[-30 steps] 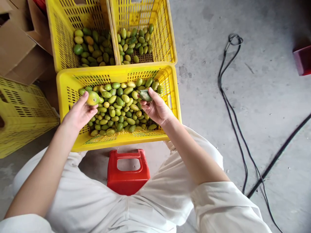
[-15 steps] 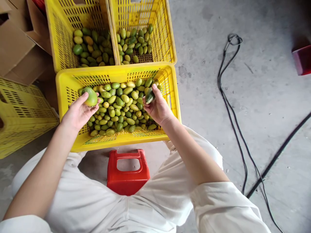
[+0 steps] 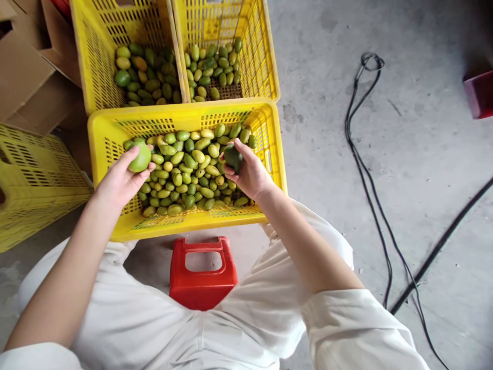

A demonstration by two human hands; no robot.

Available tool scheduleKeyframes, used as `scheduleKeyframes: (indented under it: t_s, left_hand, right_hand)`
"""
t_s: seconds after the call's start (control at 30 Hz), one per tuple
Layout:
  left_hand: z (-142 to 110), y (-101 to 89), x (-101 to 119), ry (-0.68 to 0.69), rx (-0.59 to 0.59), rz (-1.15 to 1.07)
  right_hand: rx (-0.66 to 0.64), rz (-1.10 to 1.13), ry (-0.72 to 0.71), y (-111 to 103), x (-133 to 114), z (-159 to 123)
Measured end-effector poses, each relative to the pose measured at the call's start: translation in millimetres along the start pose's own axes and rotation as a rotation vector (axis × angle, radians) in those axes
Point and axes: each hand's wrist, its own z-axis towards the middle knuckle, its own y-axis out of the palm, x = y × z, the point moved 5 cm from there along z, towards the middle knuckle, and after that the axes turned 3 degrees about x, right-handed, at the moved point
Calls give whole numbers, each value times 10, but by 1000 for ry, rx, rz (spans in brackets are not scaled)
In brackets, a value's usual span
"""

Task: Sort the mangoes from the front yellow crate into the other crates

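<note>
My left hand (image 3: 126,174) is closed around a light green, rounded fruit (image 3: 140,156), which looks like a mango, with thumb and fingers on its sides. A darker green fruit (image 3: 232,158) of similar kind sits in my right hand (image 3: 248,169), thumb on top and fingers beneath. Both hands are held above a yellow slotted crate (image 3: 185,228). Inside it lie many small oval green and yellow fruits (image 3: 188,174), spread over the crate's floor. The fingers partly hide both held fruits.
Two more yellow crates, a left one (image 3: 87,67) and a right one (image 3: 265,56), hold similar fruits behind. Another yellow crate (image 3: 46,190) stands at left near cardboard boxes (image 3: 26,77). A red stool (image 3: 204,288) is between my legs. Black cables (image 3: 356,154) lie on the floor.
The fruit in my right hand has been turned, showing a rounder, dark side. In my left hand the fruit has shifted slightly left and down.
</note>
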Motion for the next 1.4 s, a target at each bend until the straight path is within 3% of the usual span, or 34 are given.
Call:
scheduleKeyframes:
  t_s: [0.17,0.43,0.83,1.17,1.4]
  left_hand:
    - [15,-21,43,64,-20,6]
    - [119,-112,117,53,-61,38]
    - [190,-157,110,34,-22,-5]
    - [134,-132,63,-33,49,-19]
    - [121,-101,51,37,29,-90]
  right_hand:
    - [0,14,-3,-12,5,52]
    - [-13,118,-103,20,-55,58]
    - [42,102,33,-29,57,85]
    - [-2,89,75,100,60,6]
    - [32,101,39,64,10,0]
